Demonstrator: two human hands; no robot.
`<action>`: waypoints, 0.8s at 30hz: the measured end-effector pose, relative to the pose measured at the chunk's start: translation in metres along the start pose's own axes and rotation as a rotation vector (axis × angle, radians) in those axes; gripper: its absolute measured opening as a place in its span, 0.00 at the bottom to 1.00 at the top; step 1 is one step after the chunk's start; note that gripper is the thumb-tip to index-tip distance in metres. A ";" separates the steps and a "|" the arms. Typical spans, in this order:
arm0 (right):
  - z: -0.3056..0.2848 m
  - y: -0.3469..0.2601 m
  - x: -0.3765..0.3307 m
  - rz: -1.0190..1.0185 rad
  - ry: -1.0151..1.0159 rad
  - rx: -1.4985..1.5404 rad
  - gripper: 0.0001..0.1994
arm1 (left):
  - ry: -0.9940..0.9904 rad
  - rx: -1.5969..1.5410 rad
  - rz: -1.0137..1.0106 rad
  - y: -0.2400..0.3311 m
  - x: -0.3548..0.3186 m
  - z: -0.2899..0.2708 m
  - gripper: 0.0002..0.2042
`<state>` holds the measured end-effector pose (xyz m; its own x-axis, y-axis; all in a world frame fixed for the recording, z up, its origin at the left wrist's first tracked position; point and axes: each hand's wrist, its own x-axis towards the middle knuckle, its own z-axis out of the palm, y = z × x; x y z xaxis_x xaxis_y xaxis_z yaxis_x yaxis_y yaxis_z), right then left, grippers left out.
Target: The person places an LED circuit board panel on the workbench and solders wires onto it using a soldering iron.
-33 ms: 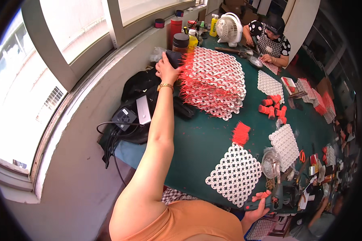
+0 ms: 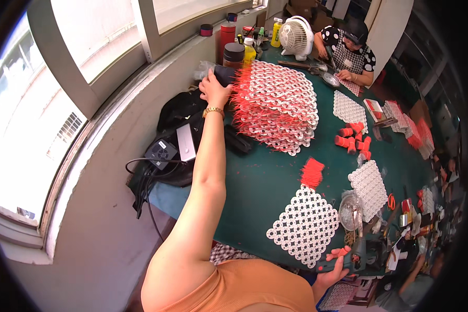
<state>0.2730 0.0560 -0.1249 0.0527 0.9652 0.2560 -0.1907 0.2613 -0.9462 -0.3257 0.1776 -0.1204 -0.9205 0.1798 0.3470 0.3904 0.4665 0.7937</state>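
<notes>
At the far left side of the table, my left hand (image 2: 215,88) reaches to a dark rounded object (image 2: 223,75), with its fingers bent against it; what the object is I cannot tell. A tall stack of white lattice sheets with red bristles (image 2: 278,106) stands just right of that hand. My right hand (image 2: 339,265) is low at the near edge, closed round the handle of a dark green power tool (image 2: 358,259). Left of the tool lies a white lattice sheet (image 2: 304,226) of joined rings, with a bundle of red bristles (image 2: 312,173) at its top corner.
Black bags and a cable (image 2: 150,195) lie by my left forearm, along with a silver box (image 2: 185,142). Red rolls (image 2: 352,139), another lattice sheet (image 2: 368,190) and a clear dish (image 2: 350,212) are to the right. Beyond are a white fan (image 2: 297,37) and a person (image 2: 348,54) at work.
</notes>
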 end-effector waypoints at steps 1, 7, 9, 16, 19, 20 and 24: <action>0.003 0.000 -0.001 0.018 0.046 0.006 0.19 | 0.037 0.004 -0.100 0.004 0.004 -0.002 0.44; 0.012 0.008 -0.002 0.008 -0.039 0.073 0.17 | 0.423 -1.204 -0.408 0.000 0.006 -0.039 0.12; 0.018 0.014 -0.002 0.009 -0.024 0.075 0.17 | 0.609 -1.243 -0.336 0.005 -0.010 -0.048 0.12; 0.032 0.013 0.004 -0.017 -0.099 0.087 0.19 | 0.024 -1.321 0.554 0.129 -0.157 -0.071 0.12; 0.039 0.013 -0.003 -0.070 0.062 0.073 0.20 | -0.392 -0.785 1.398 0.161 -0.213 -0.069 0.13; 0.043 0.011 -0.002 -0.081 0.057 0.078 0.20 | -0.522 -0.692 1.481 0.161 -0.227 -0.058 0.14; 0.029 0.007 -0.001 0.068 0.115 0.116 0.21 | -0.817 -0.295 1.341 0.141 -0.277 -0.016 0.24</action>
<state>0.2433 0.0571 -0.1265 0.1465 0.9759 0.1616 -0.3089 0.2003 -0.9298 -0.0154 0.1797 -0.0971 0.3516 0.7429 0.5696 0.7894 -0.5623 0.2461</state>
